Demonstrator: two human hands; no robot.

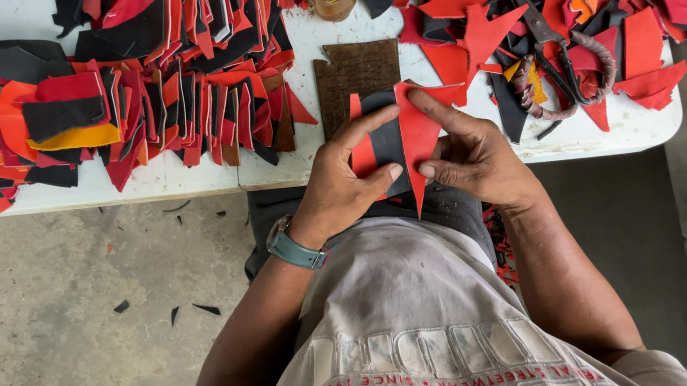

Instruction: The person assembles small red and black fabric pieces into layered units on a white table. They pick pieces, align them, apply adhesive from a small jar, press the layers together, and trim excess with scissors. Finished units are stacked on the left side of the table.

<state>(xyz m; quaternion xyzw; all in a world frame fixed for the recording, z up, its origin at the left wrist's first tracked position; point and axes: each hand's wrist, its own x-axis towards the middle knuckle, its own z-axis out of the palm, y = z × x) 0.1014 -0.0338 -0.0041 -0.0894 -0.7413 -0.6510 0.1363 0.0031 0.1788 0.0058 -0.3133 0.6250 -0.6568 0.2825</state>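
- Left hand (341, 186) and right hand (470, 156) both pinch a red piece (415, 139) at the table's (178, 179) near edge.
- Brown board (356, 73) just beyond; scissors (557, 52) to the right among scraps (165, 92).
- Bare floor (47, 337) to the left.

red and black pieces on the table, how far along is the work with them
Looks done: rows of stacked red and black pieces stand lined up at left. In hand: the left hand and right hand press a red pointed piece onto a black one. Left: a loose heap of offcuts around the scissors.
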